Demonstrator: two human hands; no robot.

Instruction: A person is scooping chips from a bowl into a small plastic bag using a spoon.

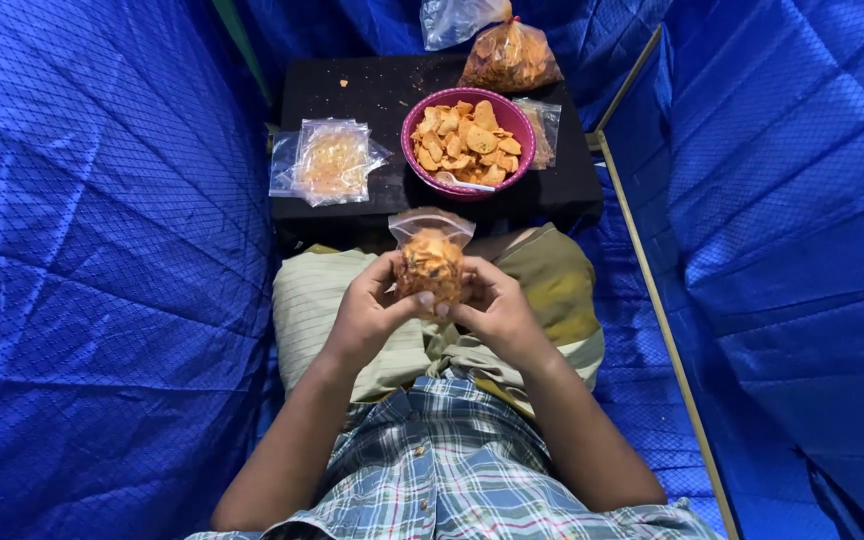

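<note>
Clear bag (430,262), orange chips inside

You have one small filled snack bag (431,262) between your two hands. On the desk (372,90) sit one pink bowl (413,131) of chips, two flat packed bags (330,160), one large tied bag (509,58) and one clear bag (452,18).

Just one view here, a camera strapped to the person's head, tilted steeply down over the plaid shirt (452,480) and lap. It faces forward along the legs toward the low black table (372,100) at the top of frame. Pretty close in: both forearms fill the lower half, the hands sit near the centre, and blue tarp walls (102,250) crowd both sides.
</note>
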